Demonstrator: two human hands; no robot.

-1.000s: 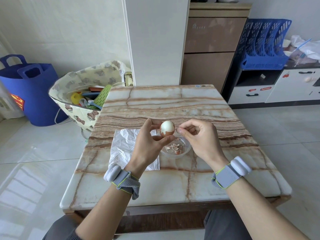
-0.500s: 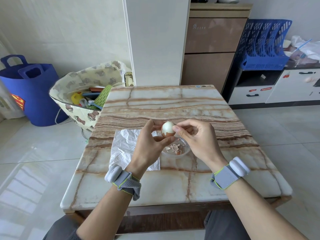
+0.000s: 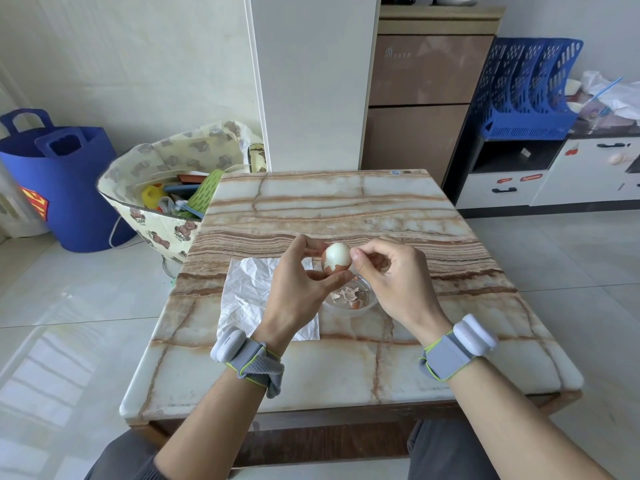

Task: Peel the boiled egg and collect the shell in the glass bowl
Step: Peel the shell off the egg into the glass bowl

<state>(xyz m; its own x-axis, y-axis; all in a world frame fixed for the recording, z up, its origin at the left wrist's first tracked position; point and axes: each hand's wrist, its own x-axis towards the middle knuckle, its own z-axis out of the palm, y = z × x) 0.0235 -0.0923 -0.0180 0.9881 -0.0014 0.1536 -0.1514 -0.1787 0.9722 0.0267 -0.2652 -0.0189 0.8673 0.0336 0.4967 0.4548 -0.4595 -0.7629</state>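
My left hand [image 3: 298, 292] holds a boiled egg [image 3: 336, 257] upright between thumb and fingers, above the table. The egg's upper part is bare white; brown shell still covers its lower part. My right hand [image 3: 394, 282] has its thumb and forefinger pinched together against the egg's right side; whether a shell piece is between them I cannot tell. Just below and behind the hands stands a small glass bowl [image 3: 367, 304] with several brown and white shell pieces [image 3: 349, 295] in it.
A crumpled white paper sheet [image 3: 249, 292] lies on the marble table [image 3: 346, 209] left of the bowl, partly under my left hand. A bear-print bag of items [image 3: 162, 188] and a blue tub [image 3: 62, 181] stand on the floor at left.
My right hand has moved left from beside the egg until its pinched fingertips touch the egg's right side. The left hand keeps the egg almost still.
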